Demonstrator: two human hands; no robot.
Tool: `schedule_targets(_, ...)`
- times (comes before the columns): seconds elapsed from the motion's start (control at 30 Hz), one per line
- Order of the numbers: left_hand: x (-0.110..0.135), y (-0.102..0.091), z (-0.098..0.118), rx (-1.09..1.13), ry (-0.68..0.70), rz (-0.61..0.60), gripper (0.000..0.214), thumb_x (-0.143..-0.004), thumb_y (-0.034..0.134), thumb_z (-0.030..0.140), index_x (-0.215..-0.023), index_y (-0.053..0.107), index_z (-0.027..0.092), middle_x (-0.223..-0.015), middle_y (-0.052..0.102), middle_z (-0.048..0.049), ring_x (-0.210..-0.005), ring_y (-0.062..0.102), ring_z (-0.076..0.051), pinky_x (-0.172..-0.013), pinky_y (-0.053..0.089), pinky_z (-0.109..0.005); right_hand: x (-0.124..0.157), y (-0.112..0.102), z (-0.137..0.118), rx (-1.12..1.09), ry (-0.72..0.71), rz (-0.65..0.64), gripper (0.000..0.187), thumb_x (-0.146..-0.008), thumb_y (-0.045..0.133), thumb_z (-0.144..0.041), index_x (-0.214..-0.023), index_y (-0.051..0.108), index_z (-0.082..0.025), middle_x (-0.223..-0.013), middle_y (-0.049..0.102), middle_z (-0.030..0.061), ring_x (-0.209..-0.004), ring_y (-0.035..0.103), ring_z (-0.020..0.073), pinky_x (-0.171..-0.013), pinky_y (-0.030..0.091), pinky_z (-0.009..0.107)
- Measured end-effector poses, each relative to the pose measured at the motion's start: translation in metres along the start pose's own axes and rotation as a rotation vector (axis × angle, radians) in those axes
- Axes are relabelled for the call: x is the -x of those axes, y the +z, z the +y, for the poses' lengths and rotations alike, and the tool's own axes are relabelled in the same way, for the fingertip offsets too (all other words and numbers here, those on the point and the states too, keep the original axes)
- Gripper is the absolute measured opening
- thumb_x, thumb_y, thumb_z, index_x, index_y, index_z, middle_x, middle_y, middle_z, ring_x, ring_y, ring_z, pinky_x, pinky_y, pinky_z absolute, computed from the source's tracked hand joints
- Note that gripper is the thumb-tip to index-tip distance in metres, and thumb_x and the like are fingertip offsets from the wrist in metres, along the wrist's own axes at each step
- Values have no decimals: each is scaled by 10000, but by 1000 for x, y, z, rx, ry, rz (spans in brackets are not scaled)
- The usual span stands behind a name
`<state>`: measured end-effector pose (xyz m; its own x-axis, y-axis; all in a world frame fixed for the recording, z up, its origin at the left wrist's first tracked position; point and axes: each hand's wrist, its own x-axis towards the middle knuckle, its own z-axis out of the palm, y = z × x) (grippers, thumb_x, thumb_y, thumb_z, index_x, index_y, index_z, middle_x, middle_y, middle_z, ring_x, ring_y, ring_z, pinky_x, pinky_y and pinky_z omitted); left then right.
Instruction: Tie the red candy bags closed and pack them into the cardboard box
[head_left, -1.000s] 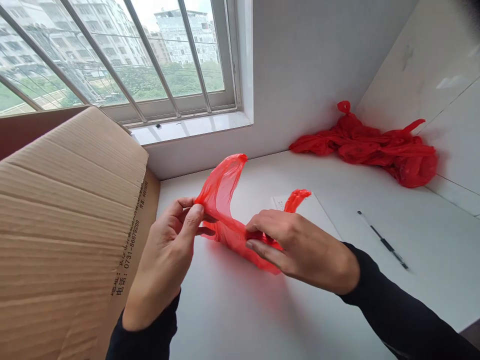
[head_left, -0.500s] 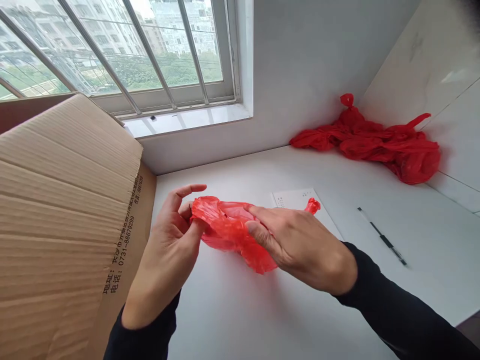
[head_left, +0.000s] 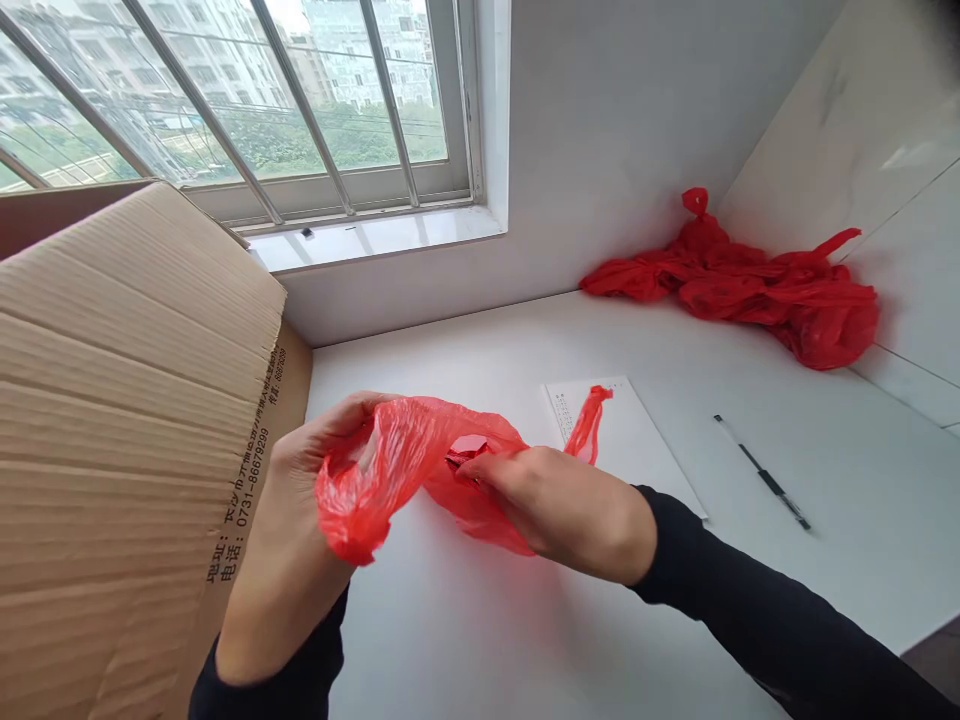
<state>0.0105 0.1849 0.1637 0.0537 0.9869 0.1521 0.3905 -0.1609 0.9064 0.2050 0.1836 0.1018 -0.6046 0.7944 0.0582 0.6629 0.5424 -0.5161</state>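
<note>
A thin red plastic bag (head_left: 424, 435) is stretched between my two hands above the white table. My left hand (head_left: 307, 470) grips the bag near its mouth, and the gathered plastic drapes over its fingers and hides most of them. The fingers of my right hand (head_left: 570, 495) are pinched together at the bag's opening. At their tips shows a small glossy piece (head_left: 470, 447) with a pink face and a dark edge; its kind is unclear. One twisted handle of the bag sticks up behind my right hand.
A large cardboard box (head_left: 127, 450) stands on the left, below a barred window. A white printed booklet (head_left: 652, 450) lies behind my right hand, and a pen (head_left: 765, 475) is right of it. More red plastic bags (head_left: 750, 280) are heaped in the back corner.
My left hand has turned and its fingers have gone into the bag's folds, spreading the plastic. My right hand has moved left and now pinches a small piece at the opening.
</note>
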Motion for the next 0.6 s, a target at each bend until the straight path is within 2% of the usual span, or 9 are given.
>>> schedule_targets(0.07,-1,-2,-3,146,-92,-34,144,-748,686,241,-890,686,266,-841,665,6,-728,614,-168,-642,514,-257,-4,11,6,71,101,-87,315,-777,621,-66,-1060,646,-203,-700,656,36,-487,508,165,-416,310,283)
schedule_targets(0.17,-3,2,-5,276,-256,-111,197,-789,692,277,-985,668,272,-847,695,-1,-690,627,-160,-629,519,-257,-10,29,13,110,152,-15,90,-840,680,-207,-910,624,-198,-704,646,52,-525,529,178,-436,251,285)
schedule_targets(0.27,-2,6,-3,221,-320,-189,186,-796,681,304,-970,634,258,-708,673,9,-555,563,-136,-500,439,-225,-16,41,17,127,183,27,235,-808,773,-333,-899,608,-192,-734,650,53,-601,583,209,-478,275,288)
schedule_targets(0.37,2,2,-3,111,-327,-201,192,-780,669,317,-941,574,268,-551,615,42,-446,475,-125,-419,365,-209,-18,44,19,150,184,31,253,-798,781,-313,-941,614,-187,-748,660,44,-631,604,217,-507,292,293)
schedule_targets(0.5,6,-11,-5,-58,-248,-287,111,-783,619,320,-760,534,253,-517,585,38,-453,461,-132,-422,365,-221,-18,38,19,188,168,14,20,-890,615,-194,-890,618,-175,-766,684,69,-648,612,219,-523,274,311)
schedule_targets(0.53,6,-14,-5,-94,-206,-317,158,-796,598,329,-689,523,241,-526,574,28,-475,460,-132,-431,363,-224,-17,37,19,193,166,6,40,-900,581,-171,-883,618,-173,-769,690,72,-649,612,217,-526,273,312)
schedule_targets(0.6,6,-17,-5,-140,-113,-252,283,-799,594,354,-569,494,223,-527,534,10,-499,442,-131,-432,348,-231,-18,38,18,192,156,-11,52,-910,570,-181,-917,620,-172,-773,697,70,-647,611,215,-529,279,307)
